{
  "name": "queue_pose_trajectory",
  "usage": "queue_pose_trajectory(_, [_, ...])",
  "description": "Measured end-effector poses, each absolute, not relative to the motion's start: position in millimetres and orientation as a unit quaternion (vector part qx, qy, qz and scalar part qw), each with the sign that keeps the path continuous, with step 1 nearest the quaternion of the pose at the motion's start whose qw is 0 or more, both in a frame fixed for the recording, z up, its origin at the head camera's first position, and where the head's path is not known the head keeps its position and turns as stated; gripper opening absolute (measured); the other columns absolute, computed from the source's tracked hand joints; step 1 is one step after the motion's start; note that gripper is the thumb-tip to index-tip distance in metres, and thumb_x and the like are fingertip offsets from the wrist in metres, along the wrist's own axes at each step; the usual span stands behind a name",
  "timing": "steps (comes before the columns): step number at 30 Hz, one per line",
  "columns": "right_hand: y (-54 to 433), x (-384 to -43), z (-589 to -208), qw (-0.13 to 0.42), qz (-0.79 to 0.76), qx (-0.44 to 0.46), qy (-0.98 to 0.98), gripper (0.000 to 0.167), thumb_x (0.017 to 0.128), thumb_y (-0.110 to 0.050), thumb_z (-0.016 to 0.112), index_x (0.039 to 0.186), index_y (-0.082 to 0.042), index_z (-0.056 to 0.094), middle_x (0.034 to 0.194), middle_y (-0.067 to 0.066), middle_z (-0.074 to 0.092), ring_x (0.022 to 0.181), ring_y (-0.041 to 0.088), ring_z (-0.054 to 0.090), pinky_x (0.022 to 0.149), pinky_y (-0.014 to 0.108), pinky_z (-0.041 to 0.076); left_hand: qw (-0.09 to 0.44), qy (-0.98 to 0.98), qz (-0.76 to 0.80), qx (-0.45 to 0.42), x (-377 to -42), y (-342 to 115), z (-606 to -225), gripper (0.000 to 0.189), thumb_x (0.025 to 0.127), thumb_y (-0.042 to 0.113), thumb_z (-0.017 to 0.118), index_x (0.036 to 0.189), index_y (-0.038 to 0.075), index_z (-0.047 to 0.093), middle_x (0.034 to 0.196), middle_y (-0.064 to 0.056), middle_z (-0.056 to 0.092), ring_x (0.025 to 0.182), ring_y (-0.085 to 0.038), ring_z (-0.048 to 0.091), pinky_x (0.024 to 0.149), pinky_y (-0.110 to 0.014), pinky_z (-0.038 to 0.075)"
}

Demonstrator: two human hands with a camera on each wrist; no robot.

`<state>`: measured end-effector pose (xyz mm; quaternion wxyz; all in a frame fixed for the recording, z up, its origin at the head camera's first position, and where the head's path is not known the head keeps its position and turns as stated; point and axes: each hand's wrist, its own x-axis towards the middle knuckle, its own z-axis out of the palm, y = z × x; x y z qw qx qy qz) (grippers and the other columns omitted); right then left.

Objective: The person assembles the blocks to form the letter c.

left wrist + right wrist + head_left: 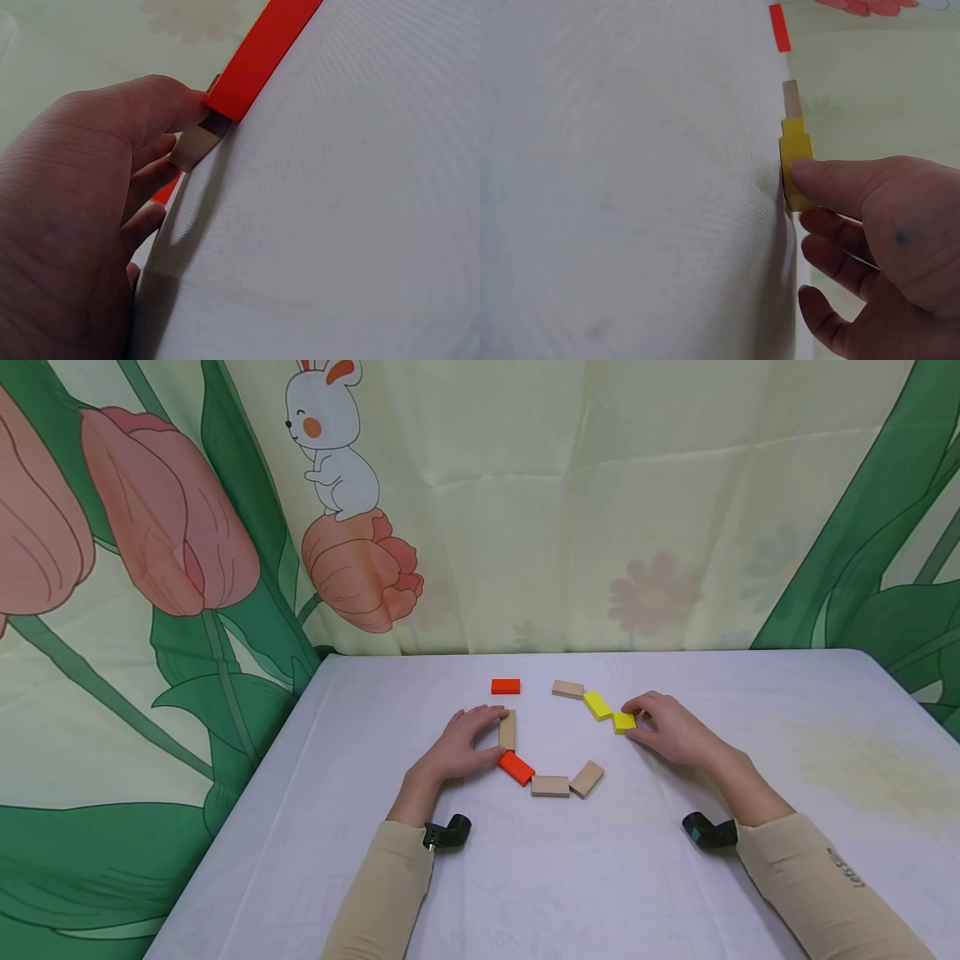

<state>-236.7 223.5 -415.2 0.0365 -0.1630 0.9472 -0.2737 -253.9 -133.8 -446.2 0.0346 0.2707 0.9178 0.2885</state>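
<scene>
My left hand [463,745] spans a plain wooden block [507,731], fingers at its far end and thumb at its near end. The thumb tip also lies by the corner of a tilted red block [516,768], which appears large in the left wrist view. Over on the right, my right hand [672,729] pinches a yellow block [624,723] between thumb and fingers. Another yellow block [597,706] lies just beyond it, its corner close to the pinched one. In the right wrist view the thumb covers part of the held yellow block [799,191].
Two wooden blocks, one level [550,787] and one slanted [587,779], continue the curve from the tilted red block. Farther back lie a wooden block [567,689] and a separate red block [506,687]. A white cloth covers the table [600,877]; a printed curtain [510,527] hangs behind.
</scene>
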Motion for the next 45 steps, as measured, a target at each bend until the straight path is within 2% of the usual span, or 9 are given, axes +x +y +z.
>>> queue_pose_trajectory(45, [218, -229, -405, 0.024, -0.290, -0.169, 0.942, 0.037, 0.092, -0.013, 0.073, 0.123, 0.004, 0.062, 0.121, 0.021, 0.059, 0.109, 0.038, 0.053, 0.095, 0.056, 0.047, 0.038, 0.919, 0.285, 0.268, -254, -133, -447, 0.060, 0.093, 0.029, 0.067, 0.149, 0.016, 0.050, 0.153, -0.003, 0.047, 0.146, -0.025, 0.032, 0.122, -0.050, 0.011])
